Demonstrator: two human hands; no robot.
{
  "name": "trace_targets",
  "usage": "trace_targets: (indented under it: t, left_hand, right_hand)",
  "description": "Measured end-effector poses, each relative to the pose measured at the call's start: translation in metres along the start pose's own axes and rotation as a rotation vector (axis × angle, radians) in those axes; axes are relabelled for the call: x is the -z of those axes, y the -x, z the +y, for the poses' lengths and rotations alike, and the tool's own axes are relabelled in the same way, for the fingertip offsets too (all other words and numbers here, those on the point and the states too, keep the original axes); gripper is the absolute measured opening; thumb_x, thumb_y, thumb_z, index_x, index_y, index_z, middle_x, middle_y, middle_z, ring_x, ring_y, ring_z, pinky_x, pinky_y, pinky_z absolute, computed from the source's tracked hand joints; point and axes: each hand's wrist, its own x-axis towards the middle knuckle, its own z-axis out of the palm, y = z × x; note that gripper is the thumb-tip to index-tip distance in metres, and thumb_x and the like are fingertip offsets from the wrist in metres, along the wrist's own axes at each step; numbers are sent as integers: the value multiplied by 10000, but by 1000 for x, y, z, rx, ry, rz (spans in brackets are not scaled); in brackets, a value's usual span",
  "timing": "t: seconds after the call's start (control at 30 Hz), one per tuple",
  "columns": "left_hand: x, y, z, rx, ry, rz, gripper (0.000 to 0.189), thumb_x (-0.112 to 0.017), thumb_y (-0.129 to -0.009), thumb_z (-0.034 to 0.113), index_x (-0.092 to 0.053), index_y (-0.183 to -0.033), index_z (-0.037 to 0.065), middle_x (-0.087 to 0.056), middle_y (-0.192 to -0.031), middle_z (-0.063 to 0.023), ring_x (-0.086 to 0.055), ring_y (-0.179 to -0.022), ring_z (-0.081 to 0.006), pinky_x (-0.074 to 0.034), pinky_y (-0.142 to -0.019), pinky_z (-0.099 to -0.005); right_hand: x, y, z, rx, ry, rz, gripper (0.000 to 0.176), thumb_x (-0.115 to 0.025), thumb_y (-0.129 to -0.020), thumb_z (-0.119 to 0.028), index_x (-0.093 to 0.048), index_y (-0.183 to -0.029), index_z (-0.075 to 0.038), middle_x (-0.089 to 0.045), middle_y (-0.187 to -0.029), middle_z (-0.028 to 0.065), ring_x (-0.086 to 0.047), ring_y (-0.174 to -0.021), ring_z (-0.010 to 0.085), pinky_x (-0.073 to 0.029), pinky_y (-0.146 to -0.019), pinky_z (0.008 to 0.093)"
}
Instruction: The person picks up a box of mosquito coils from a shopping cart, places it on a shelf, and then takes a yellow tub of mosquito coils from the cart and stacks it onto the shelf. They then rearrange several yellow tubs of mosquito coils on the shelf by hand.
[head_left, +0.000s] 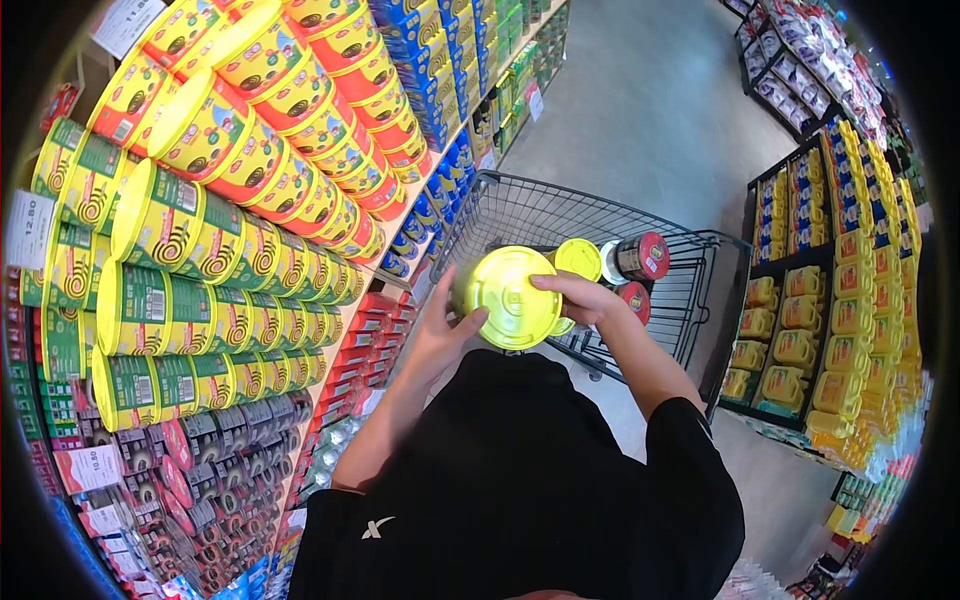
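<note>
Between my two hands is a round tub with a bright yellow lid (512,296), its lid facing up toward me. My left hand (447,325) is wrapped against the tub's left side, thumb on the lid's edge. My right hand (580,300) holds it from the right, with fingers at the rim. The tub is over the near side of a dark wire shopping cart (600,208). Inside the cart lie another yellow-lidded tub (578,260) and dark containers with red ends (653,256), partly hidden by my right hand and forearm.
At the left, a tall shelf holds stacked green-and-yellow tubs (160,305) and red-and-yellow tubs (290,120), with price tags (88,468). Yellow bottles (800,310) fill a rack on the right, beyond the cart. Grey floor (640,100) runs ahead.
</note>
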Motion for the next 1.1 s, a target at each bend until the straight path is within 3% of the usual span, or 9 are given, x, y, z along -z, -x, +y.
trace_targets:
  t: [0.03, 0.13, 0.23, 0.33, 0.6, 0.7, 0.8, 0.9, 1.1]
  left_hand:
    - [8, -7, -10, -131, -200, 13, 836, -768, -905, 185, -280, -1556, -10, -462, -1466, -181, -489, -1327, -232, -459, -1040, -368]
    - [21, -6, -3, -50, 111, 32, 830, -764, -899, 152, -281, -1545, -40, -487, -1443, -180, -520, -1297, -229, -463, -1038, -374]
    - [26, 1, 15, 71, 311, 157, 660, -640, -958, 293, -365, -1516, 73, -557, -1376, -127, -564, -1239, -259, -453, -1032, -463]
    - [27, 8, 20, 198, 356, 204, 655, -584, -958, 485, -371, -1465, 129, -507, -1397, -127, -523, -1260, -330, -425, -1009, -570]
    - [46, 24, 11, 229, 362, 163, 598, -558, -995, 510, -362, -1416, 133, -472, -1380, -128, -514, -1223, -313, -423, -1018, -544]
    - [66, 21, -6, 191, 236, 100, 699, -651, -980, 330, -273, -1511, 77, -425, -1465, -153, -493, -1284, -287, -427, -1061, -495]
    - [72, 28, -12, -206, 27, 35, 1013, -814, -847, 171, -144, -1597, 49, -328, -1575, -157, -420, -1412, -284, -374, -1142, -477]
    - [71, 34, 6, -372, -185, -3, 1252, -908, -718, 119, -30, -1607, 40, -270, -1606, -170, -370, -1450, -290, -322, -1184, -473]
    - [65, 34, 21, -511, -145, -40, 1329, -958, -640, 123, -42, -1599, 33, -362, -1543, -193, -399, -1425, -287, -338, -1179, -433]
  right_hand:
    - [-11, -1, -8, -9, 54, -7, 685, -661, -964, -432, -436, -1478, -38, -620, -1353, 98, -649, -1166, 191, -519, -1013, 371]
    - [-24, -12, -20, -42, 190, -20, 730, -634, -958, -508, -394, -1524, -115, -522, -1450, 89, -509, -1319, 219, -453, -1040, 441]
    - [-51, -12, -28, 52, 297, 60, 726, -618, -948, -526, -376, -1536, -176, -374, -1550, 87, -312, -1432, 279, -351, -1050, 542]
    - [-76, -27, -20, 82, 94, 226, 624, -634, -958, -427, -446, -1457, -103, -560, -1324, 50, -616, -978, 174, -505, -710, 268]
    - [-75, -54, -22, -41, 101, 194, 591, -637, -923, -447, -531, -1338, -39, -584, -1189, 120, -636, -900, 234, -590, -691, 339]
    - [-79, -50, -33, -71, 129, 156, 590, -604, -925, -487, -549, -1318, -51, -620, -1130, 102, -649, -856, 215, -593, -689, 341]
    - [-78, -50, -38, -100, 125, 119, 582, -554, -934, -521, -569, -1298, -68, -660, -1082, 74, -656, -823, 180, -590, -674, 336]
    - [-80, -50, -44, -106, 162, 70, 580, -525, -940, -533, -577, -1297, -78, -692, -1067, 61, -665, -826, 160, -591, -670, 328]
    - [-79, -49, -50, -64, 229, -30, 633, -490, -958, -537, -523, -1382, -69, -672, -1235, 105, -684, -939, 205, -549, -680, 328]
